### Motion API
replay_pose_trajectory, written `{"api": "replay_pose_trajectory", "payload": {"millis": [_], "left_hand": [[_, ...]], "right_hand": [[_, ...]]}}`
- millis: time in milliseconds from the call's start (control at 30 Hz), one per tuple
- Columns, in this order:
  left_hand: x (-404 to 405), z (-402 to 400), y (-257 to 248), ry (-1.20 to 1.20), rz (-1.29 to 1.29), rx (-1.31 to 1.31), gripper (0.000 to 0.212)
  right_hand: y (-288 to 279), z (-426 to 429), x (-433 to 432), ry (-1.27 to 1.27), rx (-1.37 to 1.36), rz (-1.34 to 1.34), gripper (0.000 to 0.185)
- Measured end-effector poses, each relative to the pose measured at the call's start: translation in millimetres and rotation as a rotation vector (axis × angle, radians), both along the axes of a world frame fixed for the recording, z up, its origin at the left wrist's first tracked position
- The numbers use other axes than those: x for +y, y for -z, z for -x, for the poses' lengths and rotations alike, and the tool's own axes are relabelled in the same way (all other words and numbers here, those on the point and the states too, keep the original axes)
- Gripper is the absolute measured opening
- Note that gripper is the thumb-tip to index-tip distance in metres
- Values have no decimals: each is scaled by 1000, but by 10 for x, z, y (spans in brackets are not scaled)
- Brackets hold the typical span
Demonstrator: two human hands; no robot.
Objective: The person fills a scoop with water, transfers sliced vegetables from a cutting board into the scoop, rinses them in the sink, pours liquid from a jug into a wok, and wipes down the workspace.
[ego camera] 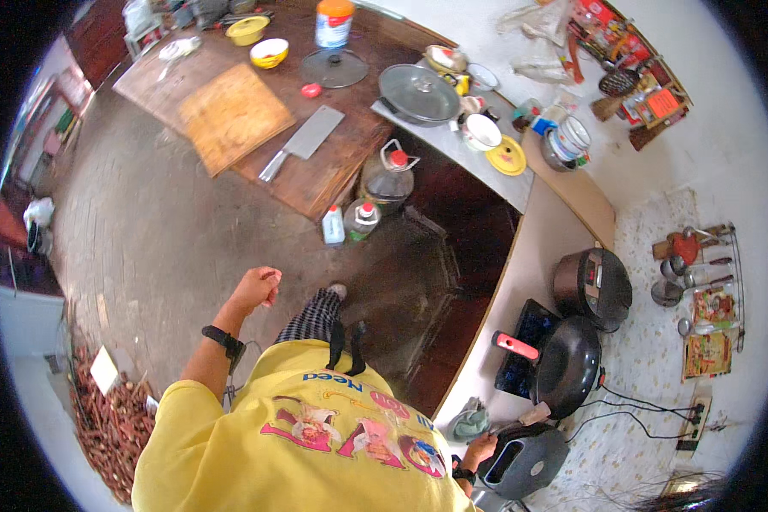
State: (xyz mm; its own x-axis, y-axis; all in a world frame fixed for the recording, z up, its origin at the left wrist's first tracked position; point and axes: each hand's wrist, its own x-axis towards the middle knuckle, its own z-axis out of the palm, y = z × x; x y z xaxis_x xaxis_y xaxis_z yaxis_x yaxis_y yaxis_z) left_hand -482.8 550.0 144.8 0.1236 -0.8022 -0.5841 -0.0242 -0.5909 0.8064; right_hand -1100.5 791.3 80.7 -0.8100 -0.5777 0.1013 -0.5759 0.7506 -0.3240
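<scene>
My left hand point(257, 287) hangs over the floor at my left side, its fingers loosely curled with nothing visible in them. At the lower right, my right hand point(481, 448) is beside a dark rounded appliance point(530, 462) on the counter. Its fingers seem closed on the dark handle of a spatula-like utensil point(534, 415), whose pale flat end points toward the wok; the grip is small and partly hidden. The black wok point(568, 366) with a red handle sits on a black cooktop point(511, 379). A grey-green cloth point(471, 420) lies close to my right hand.
A rice cooker point(592, 289) stands beyond the wok. Cords run to a wall socket point(694, 419). Ahead, a wooden table point(358, 144) bears a cleaver point(313, 134) and a cutting board point(235, 118). Bottles point(363, 219) stand by its corner. A reddish-brown heap point(112, 429) lies at left.
</scene>
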Motion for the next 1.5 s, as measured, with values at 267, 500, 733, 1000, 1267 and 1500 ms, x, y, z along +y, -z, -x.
{"api": "replay_pose_trajectory", "payload": {"millis": [267, 500, 733, 1000, 1267, 1500], "left_hand": [[1070, -418, 42, -195, -11, -27, 23], [1568, -754, 89, -337, -2, 24, 24], [1844, -1115, 109, -218, 26, -129, 24], [2062, -1420, 231, -342, -91, -56, 27], [1749, -1495, 344, -470, -147, -63, 29], [1517, -1235, 464, -538, -284, -17, 30]], "right_hand": [[-210, -319, 57, 18, 100, 137, 35], [-516, -1068, -356, -279, -106, 264, 16], [-254, -2189, -837, -742, -264, 53, 7], [135, -2904, -1560, -1089, -219, -212, 16], [706, -3261, -2921, -1177, -272, -425, 17], [1330, -3672, -4025, -1105, -536, -622, 20]]}}
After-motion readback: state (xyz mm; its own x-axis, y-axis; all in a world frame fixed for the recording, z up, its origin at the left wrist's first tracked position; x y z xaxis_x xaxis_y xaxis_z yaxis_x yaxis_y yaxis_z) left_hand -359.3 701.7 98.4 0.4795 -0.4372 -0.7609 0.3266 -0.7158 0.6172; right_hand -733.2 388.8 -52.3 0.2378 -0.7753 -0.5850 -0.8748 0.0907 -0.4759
